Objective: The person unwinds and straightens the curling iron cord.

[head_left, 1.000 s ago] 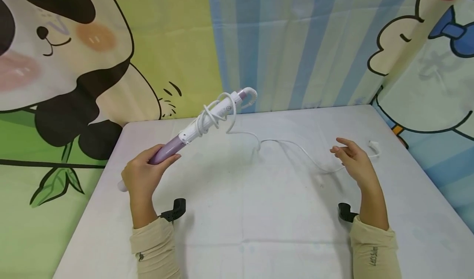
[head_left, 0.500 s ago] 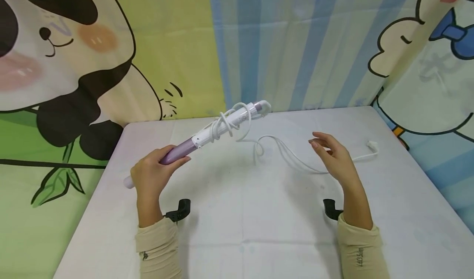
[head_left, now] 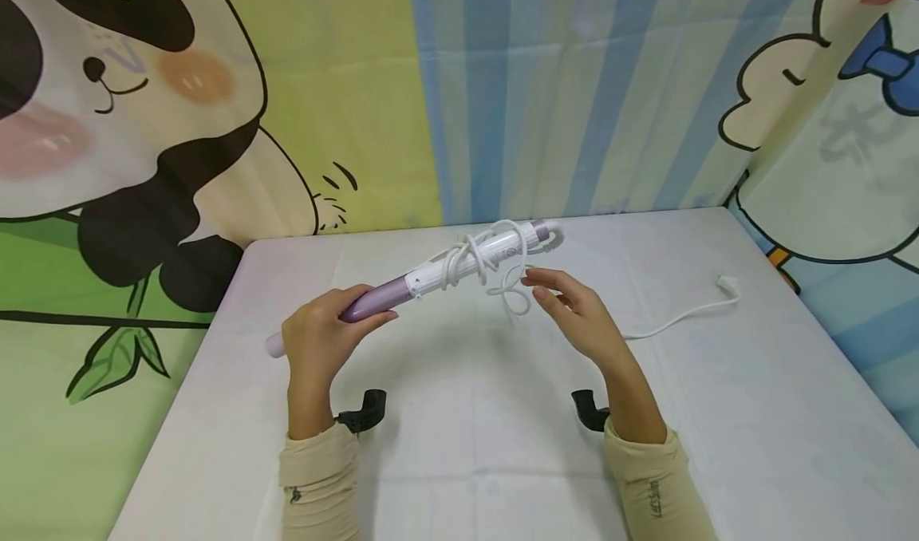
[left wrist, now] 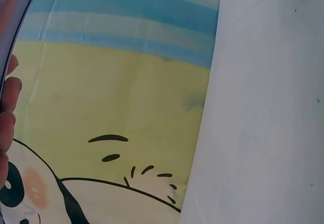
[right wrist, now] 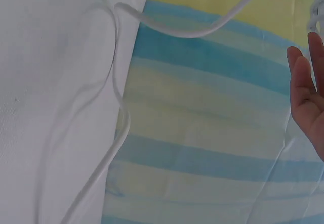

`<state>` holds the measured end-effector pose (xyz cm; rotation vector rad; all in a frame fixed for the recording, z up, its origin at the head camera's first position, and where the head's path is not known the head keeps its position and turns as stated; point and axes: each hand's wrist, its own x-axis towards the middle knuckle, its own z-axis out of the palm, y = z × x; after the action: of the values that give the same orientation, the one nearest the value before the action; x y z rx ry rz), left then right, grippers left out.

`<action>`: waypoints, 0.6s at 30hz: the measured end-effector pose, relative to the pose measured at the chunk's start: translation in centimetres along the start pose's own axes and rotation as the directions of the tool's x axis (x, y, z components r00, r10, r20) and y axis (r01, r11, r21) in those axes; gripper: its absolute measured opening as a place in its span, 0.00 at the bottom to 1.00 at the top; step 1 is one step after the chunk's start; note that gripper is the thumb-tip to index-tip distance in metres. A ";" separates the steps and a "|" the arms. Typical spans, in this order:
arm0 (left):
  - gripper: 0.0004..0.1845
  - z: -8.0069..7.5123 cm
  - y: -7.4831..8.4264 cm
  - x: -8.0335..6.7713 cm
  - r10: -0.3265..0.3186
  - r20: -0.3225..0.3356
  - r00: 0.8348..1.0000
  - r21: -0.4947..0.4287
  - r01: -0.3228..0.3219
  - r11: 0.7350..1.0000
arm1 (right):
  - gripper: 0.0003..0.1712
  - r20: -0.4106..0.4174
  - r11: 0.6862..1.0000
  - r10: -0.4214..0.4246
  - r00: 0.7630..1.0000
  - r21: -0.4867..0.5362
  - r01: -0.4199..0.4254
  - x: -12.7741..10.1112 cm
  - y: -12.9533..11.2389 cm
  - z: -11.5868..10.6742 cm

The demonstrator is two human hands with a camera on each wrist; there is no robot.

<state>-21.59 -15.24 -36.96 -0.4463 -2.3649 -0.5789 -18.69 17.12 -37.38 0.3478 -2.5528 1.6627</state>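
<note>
Cartoon backdrop (head_left: 215, 126) fills the back: panda on yellow-green at left, blue stripes in the middle, another cartoon figure at right. Below it the counter (head_left: 467, 461), covered in white cloth, takes up most of the lower head view.

My two forearms come up from the bottom edge in beige sleeves (head_left: 316, 485), each with a black wrist mount beside it.

Curling iron (head_left: 431, 279) is held in the air above the counter, tilted, purple barrel low at left, white handle rising toward the right and ending near the back edge of the counter. My left hand (head_left: 319, 341) grips the purple barrel, fingers and thumb wrapped round it, white tip sticking out past the hand on the left. The left wrist view only shows fingertips at the frame edge.

White cord (head_left: 668, 321) is looped several times round the white handle; a loose loop hangs down just under it, and the rest trails right across the counter to the plug (head_left: 727, 284) lying near the right edge.

My right hand (head_left: 574, 313) is just beside the hanging loop, under the handle, fingers straight and relaxed, spread a bit, holding nothing. Can't tell if the fingertips actually touch the cord. The right wrist view shows straight fingers (right wrist: 306, 92) with cord running past them.
</note>
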 end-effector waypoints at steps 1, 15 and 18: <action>0.23 0.1 0.1 0.0 0.010 0.006 1.000 0.001 -0.010 1.000 | 0.21 0.016 1.000 -0.010 1.000 0.022 0.009 -0.1 -0.1 0.2; 0.23 0.3 0.7 0.1 0.042 0.051 0.998 0.010 -0.043 0.999 | 0.10 -0.046 0.981 -0.054 0.998 0.184 0.061 -0.2 -0.5 1.1; 0.23 0.3 0.6 0.1 0.042 0.061 0.997 0.007 -0.043 0.999 | 0.11 -0.111 0.983 -0.043 0.993 0.170 0.061 -0.4 -0.4 0.5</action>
<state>-21.53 -14.52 -36.95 -0.5158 -2.4084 -0.5421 -18.22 16.54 -37.30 0.3242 -2.3102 1.8369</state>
